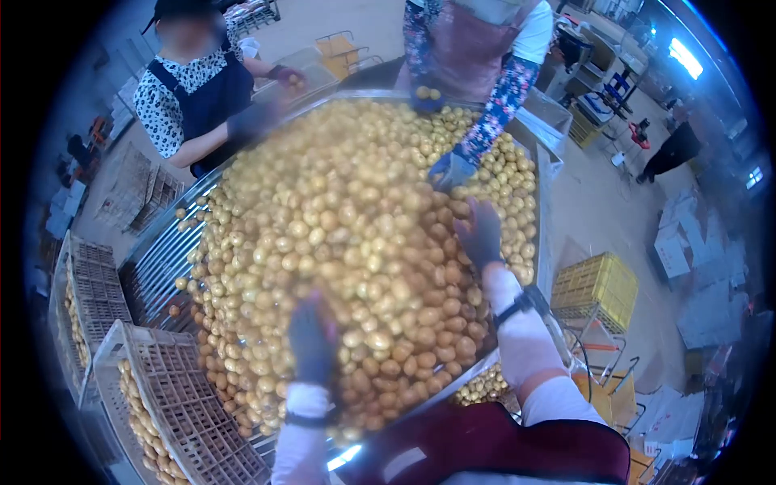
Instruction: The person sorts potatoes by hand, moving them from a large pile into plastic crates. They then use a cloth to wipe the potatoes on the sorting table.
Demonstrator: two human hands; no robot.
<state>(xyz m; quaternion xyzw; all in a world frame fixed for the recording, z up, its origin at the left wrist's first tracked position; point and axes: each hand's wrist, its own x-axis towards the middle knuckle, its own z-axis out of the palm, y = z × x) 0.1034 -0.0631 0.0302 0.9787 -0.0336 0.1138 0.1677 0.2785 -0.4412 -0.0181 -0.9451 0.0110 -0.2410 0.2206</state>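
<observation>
So, big heap of small round yellow-tan fruit (356, 242) fills a round metal sorting table (162, 259), piled highest at the middle and toward the near right edge; skins look smooth, some paler yellow, some browner near the wearer. Left hand (314, 339), dark glove and white sleeve, rests flat on the heap at the near side, fingers spread over fruit, motion-blurred, so cannot tell whether it grips any. Right hand (481, 234), dark glove, watch on the wrist, lies on the heap's right slope, fingers loosely open on the fruit, nothing clearly clasped.

Bare slatted strip of table shows only at the left, with a few stray fruit. Plastic crates (186, 396) sit just beside the near-left rim, partly filled. Two co-workers stand at the far rim: one in a dark apron (210, 97) at far left, one in a floral sleeve (501, 101) with a gloved hand (451, 170) on the fruit. Yellow crate (594, 283) stands right of the table; open floor beyond it.
</observation>
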